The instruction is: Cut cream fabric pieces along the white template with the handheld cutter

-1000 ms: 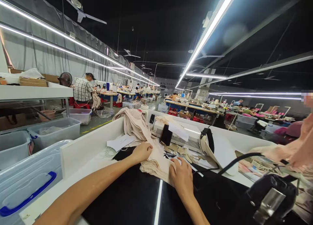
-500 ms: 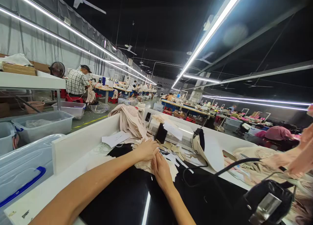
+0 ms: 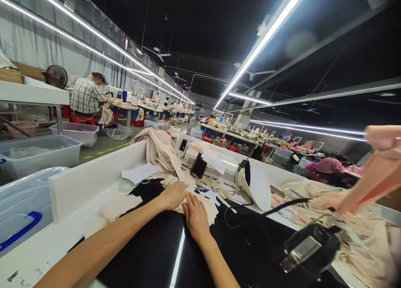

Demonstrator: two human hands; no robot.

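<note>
My left hand point(image 3: 173, 194) and my right hand point(image 3: 196, 214) lie side by side on a small stack of beige fabric pieces point(image 3: 209, 205) on the black work surface point(image 3: 153, 254). The left hand's fingers curl over the stack's left edge. The right hand rests flat on the fabric with its fingers stretched forward. A larger heap of beige cloth point(image 3: 159, 150) lies just beyond, next to a sheet of white paper point(image 3: 140, 172).
A white machine point(image 3: 216, 171) with a dark strap stands behind the stack, with a black cable point(image 3: 275, 207) and a black tool point(image 3: 308, 244) at the right. Clear plastic bins point(image 3: 37, 154) stand at the left. Another person's arm with pink cloth point(image 3: 376, 171) shows at the right. Other people work at distant tables.
My right hand has moved left across the fabric to lie next to my left hand. The view has shifted slightly rightward.
</note>
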